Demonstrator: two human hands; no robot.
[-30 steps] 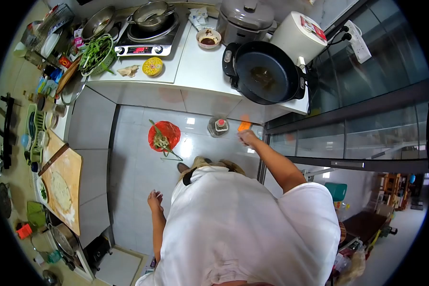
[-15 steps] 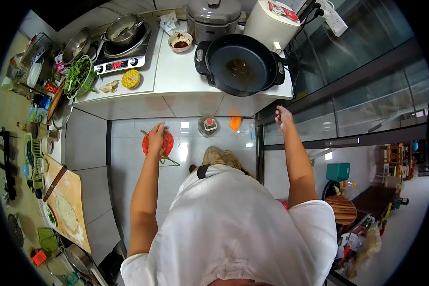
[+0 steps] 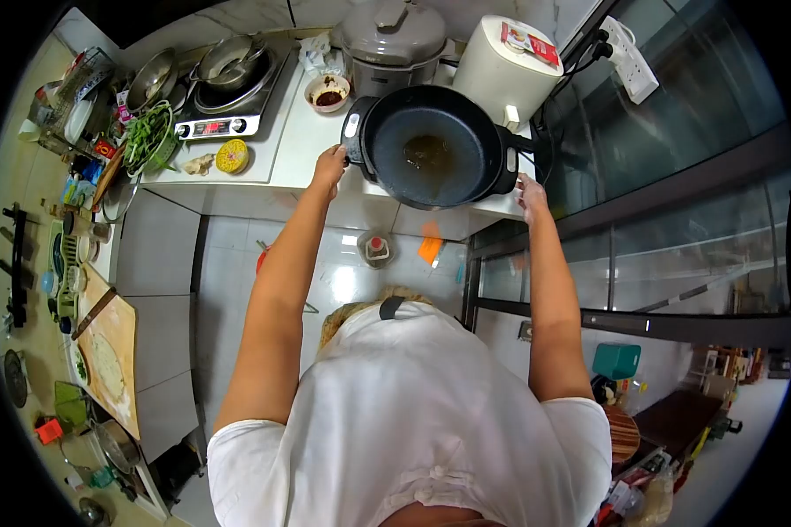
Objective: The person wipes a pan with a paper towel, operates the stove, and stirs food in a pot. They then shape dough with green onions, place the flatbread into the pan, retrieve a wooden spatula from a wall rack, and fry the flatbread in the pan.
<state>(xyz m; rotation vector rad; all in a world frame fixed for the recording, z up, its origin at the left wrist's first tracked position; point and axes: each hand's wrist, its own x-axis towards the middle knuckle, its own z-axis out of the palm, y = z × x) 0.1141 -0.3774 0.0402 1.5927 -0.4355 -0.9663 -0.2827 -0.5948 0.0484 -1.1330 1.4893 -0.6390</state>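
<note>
A round black electric pan (image 3: 475, 145) with two side handles stands at the counter's front edge, brownish liquid pooled on its bottom. My left hand (image 3: 330, 167) is closed at the lower end of its left handle. On the other side, my right hand (image 3: 530, 195) grips the lower end of the right handle, fingers partly hidden by it. Behind the pan are a grey pressure cooker (image 3: 391, 44) and a white appliance (image 3: 508, 70). A small bowl with dark sauce (image 3: 328, 93) sits left of the pan.
An induction cooker (image 3: 224, 127) bears a metal pot (image 3: 230, 61); beside it lie a yellow round container (image 3: 232, 156), ginger (image 3: 199, 165) and a basket of greens (image 3: 149, 139). A floured board (image 3: 110, 351) is at left. A bottle (image 3: 376, 250) stands on the floor.
Both hands have come up from below the counter edge to the pan's two handles. The pan sits slightly nearer and further left. The view has shifted a little.
</note>
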